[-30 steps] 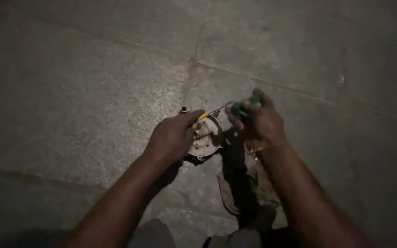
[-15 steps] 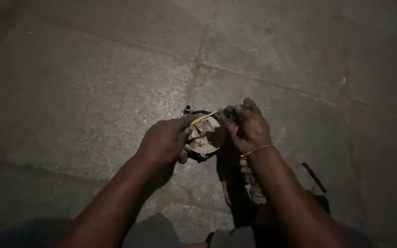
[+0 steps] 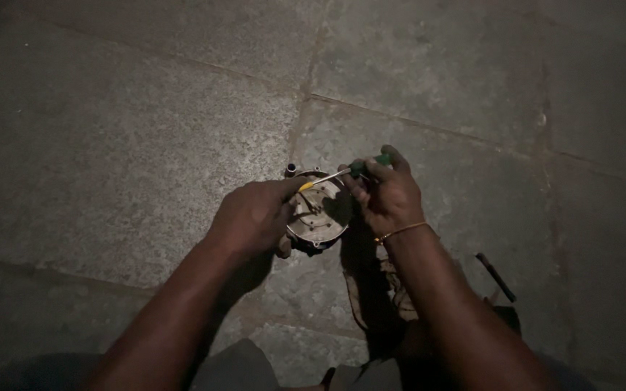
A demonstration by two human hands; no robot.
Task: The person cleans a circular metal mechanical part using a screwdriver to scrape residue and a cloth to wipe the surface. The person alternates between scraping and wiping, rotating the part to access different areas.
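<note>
A dim stone floor (image 3: pixel 110 145) of large grey slabs is seen from above. Left of centre, the left hand (image 3: pixel 255 217) is curled over the rim of a round metal part (image 3: pixel 318 216), which rests on the floor at mid-frame. Just right of it, the right hand (image 3: pixel 385 197) is closed around the green handle of a screwdriver (image 3: pixel 335 174), whose shaft is angled left across the part's upper edge. A gold bangle (image 3: pixel 400 232) is worn on that wrist. At lower right, a dark rod (image 3: pixel 496 277) lies on the floor.
</note>
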